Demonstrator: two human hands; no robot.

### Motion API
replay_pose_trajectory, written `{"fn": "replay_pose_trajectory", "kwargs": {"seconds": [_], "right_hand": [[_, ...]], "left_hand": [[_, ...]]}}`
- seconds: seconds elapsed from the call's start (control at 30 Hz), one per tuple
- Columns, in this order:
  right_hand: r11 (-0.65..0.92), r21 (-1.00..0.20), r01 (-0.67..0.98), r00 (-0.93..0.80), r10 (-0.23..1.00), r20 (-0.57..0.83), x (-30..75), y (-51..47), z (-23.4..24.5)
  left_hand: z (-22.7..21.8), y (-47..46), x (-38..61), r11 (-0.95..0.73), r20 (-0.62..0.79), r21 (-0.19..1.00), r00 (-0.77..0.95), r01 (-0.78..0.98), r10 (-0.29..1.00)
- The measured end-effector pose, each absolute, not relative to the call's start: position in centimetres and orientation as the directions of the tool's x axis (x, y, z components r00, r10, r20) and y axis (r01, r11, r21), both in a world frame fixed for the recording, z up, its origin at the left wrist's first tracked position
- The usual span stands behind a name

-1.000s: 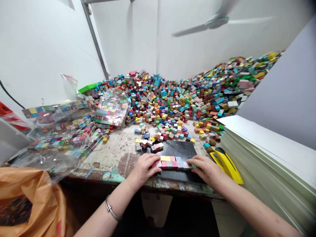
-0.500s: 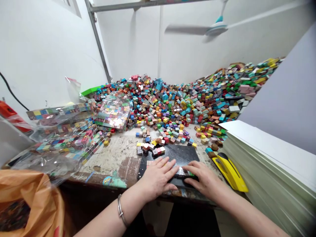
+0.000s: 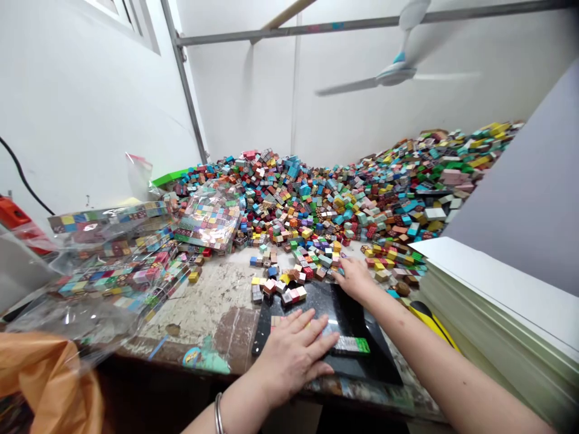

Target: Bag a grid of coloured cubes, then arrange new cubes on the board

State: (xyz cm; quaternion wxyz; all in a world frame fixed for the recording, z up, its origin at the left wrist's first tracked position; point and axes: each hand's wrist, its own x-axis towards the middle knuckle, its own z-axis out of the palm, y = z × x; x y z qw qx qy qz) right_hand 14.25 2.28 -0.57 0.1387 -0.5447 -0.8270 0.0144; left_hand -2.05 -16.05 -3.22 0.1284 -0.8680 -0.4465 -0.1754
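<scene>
My left hand point(image 3: 294, 346) lies flat with fingers spread over a row of small patterned cubes on a black board point(image 3: 380, 358). The silver-grey and green end of the row point(image 3: 353, 345) sticks out to the right of my fingers; pinkish cubes point(image 3: 277, 321) show at the left. The middle of the row is under my hand. My right hand point(image 3: 355, 277) is stretched out beyond the board's far edge, at loose coloured cubes point(image 3: 323, 260). Its thumb and forefinger are slightly apart, and its other fingers are partly hidden. White and red cubes point(image 3: 294, 295) rest on the board's far left corner.
A large heap of coloured cubes point(image 3: 307, 193) lies against the wall. Clear-wrapped cube packs point(image 3: 208, 220) stand at the left, above an orange bag point(image 3: 54, 380). At the right are a yellow and black cutter point(image 3: 434, 325) and a stack of white sheets point(image 3: 493, 289).
My right hand has left the right end of the cube row and moved forward to the loose cubes. My left hand stays on the row. The view has tilted up slightly.
</scene>
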Motion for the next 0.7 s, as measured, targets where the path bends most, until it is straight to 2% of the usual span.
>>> {"fn": "replay_pose_trajectory", "kwargs": {"seconds": [0.47,0.7], "right_hand": [[0.270,-0.174,0.947,-0.249,0.959,0.132,10.2,2.9,-1.6],[0.297,-0.199,0.934,-0.269,0.951,0.153,9.0,2.9,-1.5]], "left_hand": [[-4.2,-15.9,-2.0,-0.553,0.493,-0.025,0.492,0.833,0.718],[-4.2,-15.9,-2.0,-0.559,0.491,-0.022,0.496,0.829,0.716]]}}
